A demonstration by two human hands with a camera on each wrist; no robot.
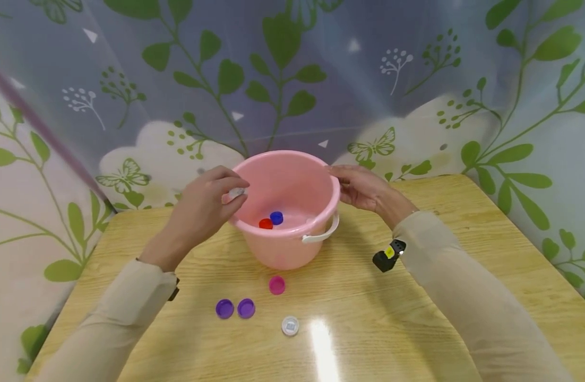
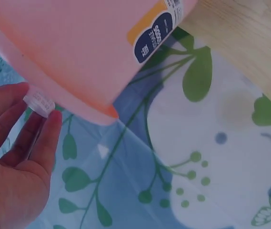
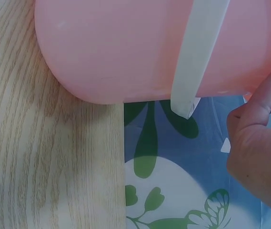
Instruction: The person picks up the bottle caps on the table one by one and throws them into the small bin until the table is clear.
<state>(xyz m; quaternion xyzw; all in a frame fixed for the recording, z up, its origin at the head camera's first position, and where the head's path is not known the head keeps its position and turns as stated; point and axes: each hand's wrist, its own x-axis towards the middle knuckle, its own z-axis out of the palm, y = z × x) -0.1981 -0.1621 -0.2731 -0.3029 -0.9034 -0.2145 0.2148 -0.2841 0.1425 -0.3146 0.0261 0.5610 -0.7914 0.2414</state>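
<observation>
My left hand point(image 1: 201, 204) pinches a small white bottle cap point(image 2: 40, 103) between thumb and fingertips, right at the left rim of a pink bucket point(image 1: 283, 252). On the opposite side, my right hand point(image 1: 361, 188) grips the bucket's rim; its fingertips are partly hidden in the right wrist view. Inside the bucket lie a red cap point(image 1: 266, 224) and a blue cap point(image 1: 276, 217), close together on the bottom. A pale item at the bottom right is too faint to make out.
On the wooden table point(image 1: 378, 329) before the bucket lie two purple caps point(image 1: 224, 309), a pink cap point(image 1: 276, 285) and a white cap point(image 1: 290, 326). The bucket's white handle point(image 1: 323, 235) hangs at its front right. A leaf-patterned cloth point(image 1: 216, 122) stands behind.
</observation>
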